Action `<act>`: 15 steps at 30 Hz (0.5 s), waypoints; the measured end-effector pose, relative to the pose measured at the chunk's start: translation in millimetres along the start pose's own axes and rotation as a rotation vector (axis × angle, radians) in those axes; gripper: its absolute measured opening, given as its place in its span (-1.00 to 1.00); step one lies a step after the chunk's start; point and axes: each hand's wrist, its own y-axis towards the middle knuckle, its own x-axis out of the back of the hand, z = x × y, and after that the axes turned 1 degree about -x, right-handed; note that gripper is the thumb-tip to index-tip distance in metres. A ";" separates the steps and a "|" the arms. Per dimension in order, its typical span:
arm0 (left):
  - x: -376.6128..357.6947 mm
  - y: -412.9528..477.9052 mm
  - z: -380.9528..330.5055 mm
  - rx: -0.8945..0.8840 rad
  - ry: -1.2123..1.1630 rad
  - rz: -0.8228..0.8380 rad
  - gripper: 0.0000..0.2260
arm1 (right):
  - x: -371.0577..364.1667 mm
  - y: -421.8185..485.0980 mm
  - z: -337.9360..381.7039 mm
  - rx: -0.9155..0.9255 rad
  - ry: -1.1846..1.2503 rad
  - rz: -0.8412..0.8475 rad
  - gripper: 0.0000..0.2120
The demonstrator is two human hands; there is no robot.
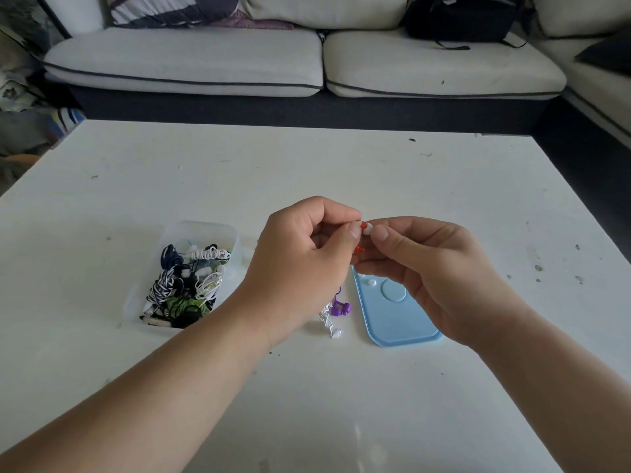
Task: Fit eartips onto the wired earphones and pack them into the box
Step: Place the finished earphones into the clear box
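Both forearms enter from the near edge and meet above the middle of the white table [307, 165].

- **Left hand** [300, 254]: fingers curled, thumb and forefinger pressed together on the red earphone [362, 223], which they pinch at its body.
- **Right hand** [426, 268]: thumb and forefinger closed on the white eartip [368, 229], which sits against the end of the red earphone. The other fingers are curled beneath.
- **Between the hands:** a second red earbud [359, 250] shows just below the pinch. What holds it cannot be told.
- **Blue lid** [403, 322]: flat on the table under the right hand, partly hidden by it. A loose eartip [372, 282] rests on its far part.
- **Purple earphones** [341, 307] and a **white earphone** [333, 327]: on the table just left of the lid, partly behind the left wrist.
- **Clear box** [205, 227]: open, left of the left hand, holding several coiled earphones in black, white, striped and green.
- **Beyond the table:** a pale sofa [184, 59] carries a black bag [461, 18] at the right.
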 end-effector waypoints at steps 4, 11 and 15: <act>0.8 -1.1 0.9 -0.087 0.081 0.004 -0.90 | 0.1 -0.7 -0.9 -0.016 -0.014 -0.014 -0.70; 2.2 -2.7 1.7 -0.110 0.186 0.025 -0.90 | -0.1 -3.9 0.4 0.107 -0.318 -0.099 -0.92; 2.3 -0.7 2.0 0.039 0.104 0.019 -0.90 | -2.9 -4.3 -3.9 0.222 -0.587 -0.170 -0.90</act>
